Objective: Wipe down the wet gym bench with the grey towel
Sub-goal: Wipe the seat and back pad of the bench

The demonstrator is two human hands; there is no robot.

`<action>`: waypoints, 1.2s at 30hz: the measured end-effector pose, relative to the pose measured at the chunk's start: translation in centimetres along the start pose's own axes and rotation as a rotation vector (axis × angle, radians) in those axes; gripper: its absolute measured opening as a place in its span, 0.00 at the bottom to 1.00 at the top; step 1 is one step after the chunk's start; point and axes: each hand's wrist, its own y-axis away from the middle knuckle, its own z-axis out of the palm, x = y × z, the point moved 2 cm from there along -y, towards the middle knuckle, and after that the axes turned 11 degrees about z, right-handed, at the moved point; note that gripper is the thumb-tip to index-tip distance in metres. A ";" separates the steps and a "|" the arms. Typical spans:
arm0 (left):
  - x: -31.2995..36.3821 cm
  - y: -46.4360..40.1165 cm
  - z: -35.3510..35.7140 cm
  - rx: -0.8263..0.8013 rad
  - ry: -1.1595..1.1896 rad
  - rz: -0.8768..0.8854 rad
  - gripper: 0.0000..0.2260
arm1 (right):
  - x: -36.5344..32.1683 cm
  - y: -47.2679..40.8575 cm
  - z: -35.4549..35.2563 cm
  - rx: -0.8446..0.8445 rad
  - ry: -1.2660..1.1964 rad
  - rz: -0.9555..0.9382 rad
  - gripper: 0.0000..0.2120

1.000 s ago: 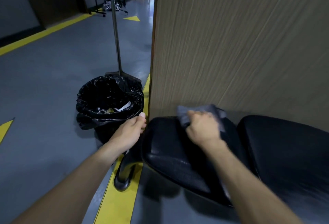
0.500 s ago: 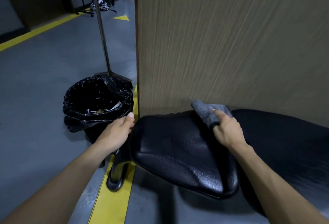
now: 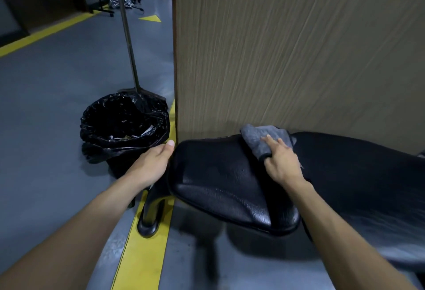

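The black padded gym bench (image 3: 218, 181) runs from centre to the right, its seat pad glossy and wet-looking. At the pad's far edge, by the gap to the longer pad (image 3: 358, 174), lies the crumpled grey towel (image 3: 255, 136). My right hand (image 3: 281, 163) holds the towel against the pad, fingers laid on top and a fold caught at the thumb. At the seat's left end my left hand (image 3: 154, 163) grips the pad, thumb up along the edge; its fingers are hidden behind the pad.
A wood-grain panel (image 3: 299, 48) stands right behind the bench. Left of it sits a bin lined with a black bag (image 3: 124, 126), and a long-handled tool (image 3: 130, 45) stands behind the bin. A yellow floor line (image 3: 142, 255) passes under the bench foot (image 3: 149, 223).
My right hand has slid the towel rightward along the pad's far edge to the gap between the pads. The left hand has stayed on the seat's end. The view shifted right.
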 end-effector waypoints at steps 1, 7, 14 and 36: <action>-0.1 0.2 -0.1 -0.004 -0.010 0.000 0.49 | 0.2 1.3 0.3 0.005 0.008 -0.031 0.30; 0.6 1.2 -0.2 -0.029 0.011 0.007 0.49 | 4.0 16.3 1.8 0.051 -0.010 -0.251 0.43; 0.7 1.7 -0.1 -0.029 0.036 0.003 0.44 | -1.3 2.0 1.4 -0.021 0.053 -0.136 0.33; -0.8 2.5 -2.6 -0.062 0.091 0.035 0.49 | -10.3 13.4 7.3 -0.015 0.020 -0.497 0.41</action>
